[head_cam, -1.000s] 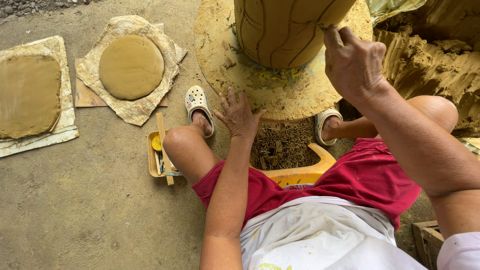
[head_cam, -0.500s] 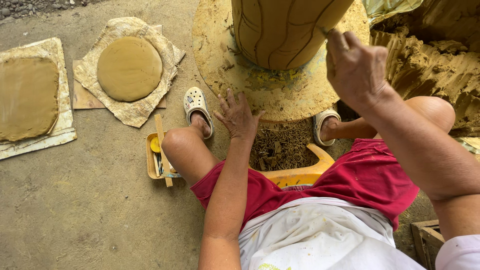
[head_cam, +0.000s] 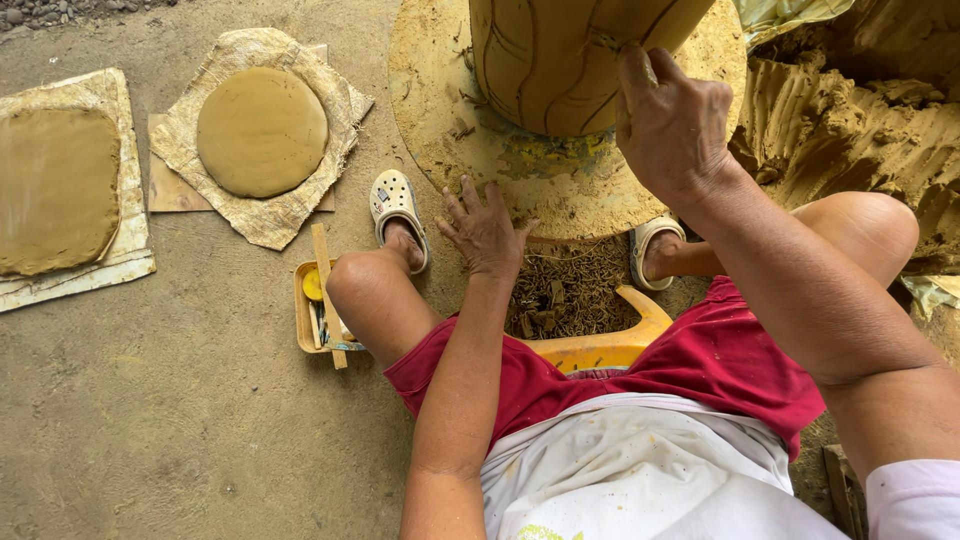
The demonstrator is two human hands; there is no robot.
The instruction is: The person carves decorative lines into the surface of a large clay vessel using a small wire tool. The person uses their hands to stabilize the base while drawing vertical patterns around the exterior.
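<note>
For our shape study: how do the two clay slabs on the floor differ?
The round slab is a full disc; the left slab is roughly rectangular and cut off by the frame. The round one lies on frayed cloth, the other on a pale sheet. Both are flat, smooth and tan.

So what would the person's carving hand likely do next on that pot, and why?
Probably draw the tool a little further down the clay pot. The right hand presses a small tool against its wall beside curved grooves already cut, while the left hand rests spread on the edge of the round turntable, seemingly steadying it.
</note>
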